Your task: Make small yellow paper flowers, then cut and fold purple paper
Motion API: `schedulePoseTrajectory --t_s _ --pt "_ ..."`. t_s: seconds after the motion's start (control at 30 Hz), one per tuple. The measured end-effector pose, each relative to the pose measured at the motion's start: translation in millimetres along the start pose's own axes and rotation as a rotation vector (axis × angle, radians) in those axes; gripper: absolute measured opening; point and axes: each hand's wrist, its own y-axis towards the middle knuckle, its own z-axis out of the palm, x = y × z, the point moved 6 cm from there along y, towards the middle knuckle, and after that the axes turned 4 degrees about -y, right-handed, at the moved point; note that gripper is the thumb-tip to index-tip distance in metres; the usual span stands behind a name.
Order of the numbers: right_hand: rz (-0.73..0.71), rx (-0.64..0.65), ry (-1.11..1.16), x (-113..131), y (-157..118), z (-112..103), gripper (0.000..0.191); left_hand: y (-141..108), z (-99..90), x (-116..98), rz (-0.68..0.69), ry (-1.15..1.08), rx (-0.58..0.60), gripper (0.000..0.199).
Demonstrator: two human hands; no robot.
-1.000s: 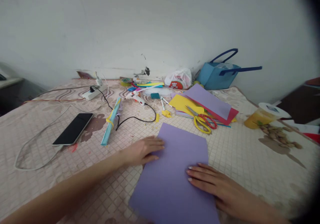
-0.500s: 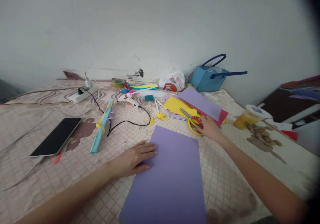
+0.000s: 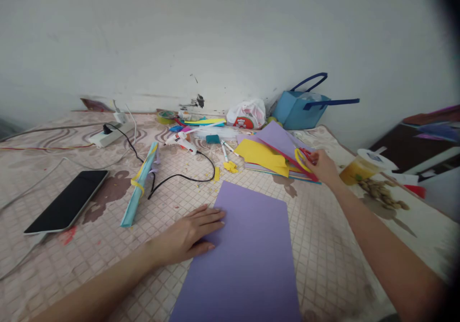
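Note:
A large purple sheet of paper (image 3: 244, 255) lies flat in front of me. Resting on its left edge is my left hand (image 3: 190, 233), fingers stretched out and holding nothing. My right hand (image 3: 324, 167) is closed on the handles of a pair of scissors (image 3: 304, 159), which are yellow and red. The scissors are over the right end of a pile of coloured paper; their blades are hard to make out. A yellow sheet (image 3: 264, 156) and another purple sheet (image 3: 283, 137) top that pile.
At left are a tablet (image 3: 68, 200), a light blue paper strip (image 3: 138, 188) and a power strip (image 3: 111, 135). A glue gun (image 3: 181, 142) with a black cord lies mid-table. Behind stand a plastic bag (image 3: 247, 113) and a blue bag (image 3: 300, 109). A drink cup (image 3: 355, 168) is at right.
My right hand has carried the scissors to the right and slightly up, off the front of the paper pile. My left hand stays on the purple sheet. The view has shifted slightly.

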Motion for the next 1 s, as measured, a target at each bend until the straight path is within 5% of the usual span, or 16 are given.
schedulePoseTrajectory --t_s 0.13,0.37,0.73,1.0 --pt "-0.077 -0.003 -0.039 19.9 17.7 4.0 0.025 -0.4 0.6 1.6 -0.014 0.003 0.010 0.049" --pt "-0.374 0.191 -0.013 113.8 33.8 44.7 0.025 -1.1 1.4 2.6 -0.024 0.014 0.037 0.049" --pt "-0.395 0.285 -0.016 165.0 79.3 74.4 0.026 0.3 -1.7 0.7 -0.024 -0.042 0.004 0.048" --pt "-0.398 0.331 0.122 208.7 68.2 76.4 0.025 0.6 -1.6 0.0 -0.043 -0.042 0.035 0.052"
